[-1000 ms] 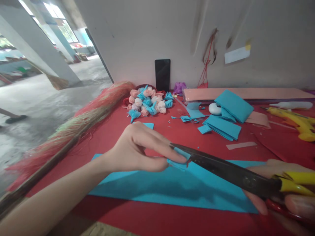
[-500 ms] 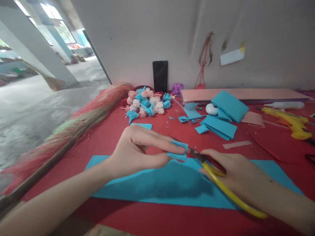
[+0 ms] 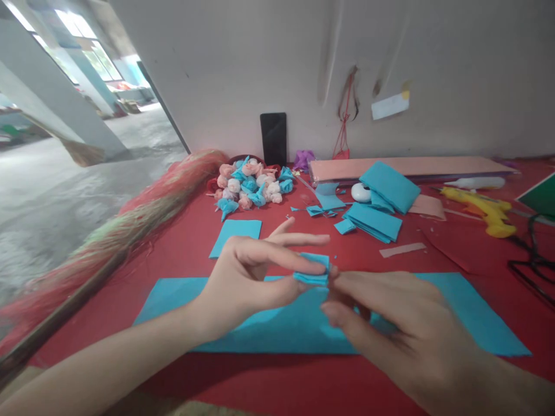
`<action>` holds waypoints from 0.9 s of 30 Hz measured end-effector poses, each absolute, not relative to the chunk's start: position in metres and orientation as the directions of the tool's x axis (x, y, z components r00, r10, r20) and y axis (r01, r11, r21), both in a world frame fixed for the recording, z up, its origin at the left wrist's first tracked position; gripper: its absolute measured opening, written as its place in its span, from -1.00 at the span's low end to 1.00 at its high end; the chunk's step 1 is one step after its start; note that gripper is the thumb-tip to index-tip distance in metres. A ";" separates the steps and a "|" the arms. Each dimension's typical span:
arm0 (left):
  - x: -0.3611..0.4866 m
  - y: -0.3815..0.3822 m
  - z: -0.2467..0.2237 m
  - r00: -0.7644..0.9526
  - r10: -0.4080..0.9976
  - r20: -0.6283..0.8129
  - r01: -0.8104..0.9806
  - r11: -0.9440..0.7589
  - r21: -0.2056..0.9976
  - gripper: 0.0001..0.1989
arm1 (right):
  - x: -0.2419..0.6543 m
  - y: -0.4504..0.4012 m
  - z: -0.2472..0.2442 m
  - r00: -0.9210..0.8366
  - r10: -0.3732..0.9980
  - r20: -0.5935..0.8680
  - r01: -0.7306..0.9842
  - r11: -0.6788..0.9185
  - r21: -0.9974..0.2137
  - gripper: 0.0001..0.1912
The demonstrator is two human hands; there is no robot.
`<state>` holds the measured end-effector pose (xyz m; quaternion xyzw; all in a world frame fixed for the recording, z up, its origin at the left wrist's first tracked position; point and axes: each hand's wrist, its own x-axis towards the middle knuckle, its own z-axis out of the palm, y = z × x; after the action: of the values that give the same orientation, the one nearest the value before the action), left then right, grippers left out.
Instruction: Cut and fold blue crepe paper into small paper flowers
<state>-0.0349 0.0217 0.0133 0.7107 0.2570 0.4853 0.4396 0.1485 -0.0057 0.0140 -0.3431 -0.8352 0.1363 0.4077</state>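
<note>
My left hand pinches a small folded piece of blue crepe paper between thumb and index finger, its other fingers stretched out behind. My right hand, slightly blurred, has its thumb and index finger apart; a fingertip meets the right edge of the folded piece. No scissors show in it. Below both hands lies a long blue paper sheet, partly covered by them. A square of blue paper lies behind my left hand.
Paper roses are heaped at the back, beside an upright black phone. Folded blue paper stacks and a yellow glue gun lie to the right. Black cable is at the right edge. A fringed bundle runs along the left.
The yellow-handled scissors have left my right hand and are out of sight. Its fingers have come to the folded piece, still pinched in my left hand. The view has shifted slightly.
</note>
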 end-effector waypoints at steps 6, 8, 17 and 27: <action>-0.035 0.018 0.013 0.355 0.774 0.525 -0.056 -0.542 0.838 -0.57 | 0.134 -0.002 0.015 -0.402 0.685 0.607 0.379 0.728 -0.571 -0.65; -0.035 0.018 0.012 0.370 0.771 0.519 -0.073 -0.533 0.843 -0.59 | 0.134 0.000 0.013 -0.381 0.665 0.642 0.377 0.746 -0.549 -0.65; -0.036 0.019 0.005 0.491 0.711 0.503 -0.142 -0.504 0.852 -0.62 | 0.138 0.000 0.006 -0.327 0.545 0.772 0.365 0.826 -0.428 -0.67; -0.038 0.019 0.010 0.612 0.645 0.457 -0.116 -0.499 0.859 -0.52 | 0.141 -0.002 0.012 -0.353 0.485 0.800 0.488 0.825 -0.284 -0.67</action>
<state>-0.0383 0.0193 0.0097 0.7651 0.1728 0.4050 0.4698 0.1406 -0.0022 0.0120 -0.2956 -0.8226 -0.0018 0.4858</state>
